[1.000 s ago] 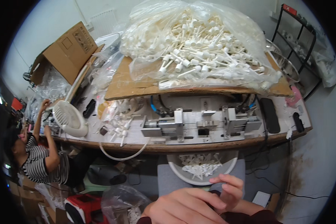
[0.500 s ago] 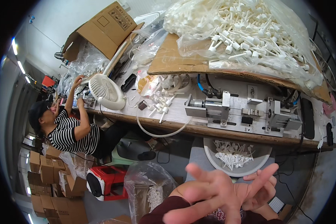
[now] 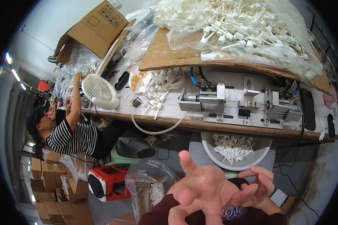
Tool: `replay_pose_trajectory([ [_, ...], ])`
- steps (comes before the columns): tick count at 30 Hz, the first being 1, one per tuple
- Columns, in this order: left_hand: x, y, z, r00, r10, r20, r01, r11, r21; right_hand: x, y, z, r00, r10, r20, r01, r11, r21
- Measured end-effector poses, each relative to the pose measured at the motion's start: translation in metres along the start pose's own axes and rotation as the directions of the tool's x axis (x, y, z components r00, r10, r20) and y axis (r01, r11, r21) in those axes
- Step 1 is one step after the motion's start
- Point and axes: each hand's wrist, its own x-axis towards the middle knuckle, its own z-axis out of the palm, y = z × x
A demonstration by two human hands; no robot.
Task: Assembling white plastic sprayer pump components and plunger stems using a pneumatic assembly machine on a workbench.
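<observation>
Fingers (image 3: 187,162) of the bare left hand (image 3: 208,185), at the frame's lower centre, are spread wide apart, holding nothing; those of the bare right hand (image 3: 259,185), beside it, curl loosely, gaps between them, apparently empty. Just beyond, right of centre, sits the round pale-grey plastic basket (image 3: 264,150) of short white plastic stems (image 3: 233,152); a careless sweep could tip it, since both hands are near its rim. Farther up the frame, the silver metal clamping fixture (image 3: 232,107) might pinch a finger left between its facing blocks. Behind, at upper right, heaped white capped stems (image 3: 248,30) could slide off the brown cardboard sheet (image 3: 172,56) if bumped.
</observation>
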Motion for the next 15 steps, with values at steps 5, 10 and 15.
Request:
replay_pose_trajectory([
  [5, -0.006, -0.022, -0.069, 0.875, 0.198, 0.442, -0.285, 0.948, 0.14, 0.0, 0.0, -0.002, 1.0, -0.001, -0.005, 0.001, 0.998, -0.062],
  [10, 0.017, -0.017, -0.083, 0.696, -0.213, 0.685, 0.124, 0.976, 0.178, 0.021, 0.002, -0.007, 0.994, 0.103, -0.021, -0.104, 0.992, -0.077],
  [15, 0.013, -0.022, -0.085, 0.573, -0.451, 0.684, 0.416, 0.879, 0.231, 0.078, 0.027, -0.018, 1.0, -0.025, 0.011, 0.027, 0.982, -0.187],
])
